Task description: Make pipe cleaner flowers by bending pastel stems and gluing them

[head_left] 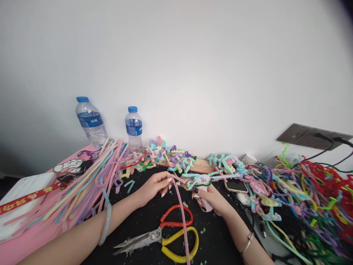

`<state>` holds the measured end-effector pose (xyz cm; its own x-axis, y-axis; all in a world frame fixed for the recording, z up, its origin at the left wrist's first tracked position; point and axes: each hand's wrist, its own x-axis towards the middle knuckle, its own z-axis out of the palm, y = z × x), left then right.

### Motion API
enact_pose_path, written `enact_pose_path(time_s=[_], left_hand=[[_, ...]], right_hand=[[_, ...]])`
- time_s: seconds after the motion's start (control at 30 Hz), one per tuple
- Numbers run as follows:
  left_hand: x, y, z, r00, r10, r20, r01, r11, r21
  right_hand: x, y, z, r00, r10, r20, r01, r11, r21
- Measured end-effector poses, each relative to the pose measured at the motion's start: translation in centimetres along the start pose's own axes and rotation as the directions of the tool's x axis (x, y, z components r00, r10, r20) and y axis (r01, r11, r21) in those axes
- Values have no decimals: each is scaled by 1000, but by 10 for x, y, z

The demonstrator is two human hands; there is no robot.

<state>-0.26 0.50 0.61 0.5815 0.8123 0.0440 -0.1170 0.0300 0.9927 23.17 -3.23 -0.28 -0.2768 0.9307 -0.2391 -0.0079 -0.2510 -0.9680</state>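
Pink chenille stem (182,209) trailed down to the near edge of the view, soft and fuzzy, crossing the red and yellow handle loops of the metal scissors (154,235), whose blades pointed left and lay nearly together with fluff along them. Beneath them spread a matte black tabletop (143,209), flecked with fibre crumbs; it showed most widely around the scissors, between the two forearms, and narrowed toward the wall. On the left it met a pink surface (16,254) bearing a white box (41,180) wrapped with a red ribbon (30,198), and a fanned bundle of straight pastel stems (82,180) overhung that join.

The left hand (157,187) pinched the pink chenille stem near its upper end, thumb and finger closed on it. The right hand (211,198) was wrapped around a smooth, pale object, probably a glue gun (204,206), though the fingers hid much of it.

A tangled heap of coloured stems (317,191) crowded the right side, beside a smartphone (236,185). Farther back, looped fuzzy flowers (159,148) lined a wooden strip (202,165); two clear, blue-capped water bottles (90,119) (134,127) stood by the plain pale wall (193,73), which carried a flat grey socket plate (296,135).
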Motion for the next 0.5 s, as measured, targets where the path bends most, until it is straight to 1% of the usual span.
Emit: enact_pose_path(time_s=[0.4, 0.5], left_hand=[[0, 1, 0, 999, -28, -17, 27, 999, -47], [0, 0, 0, 1000, -17, -19, 16, 999, -44]], right_hand=[[0, 1, -2, 1000, 12, 13, -12, 1000, -5], [-1, 0, -2, 1000, 21, 19, -21, 1000, -10]])
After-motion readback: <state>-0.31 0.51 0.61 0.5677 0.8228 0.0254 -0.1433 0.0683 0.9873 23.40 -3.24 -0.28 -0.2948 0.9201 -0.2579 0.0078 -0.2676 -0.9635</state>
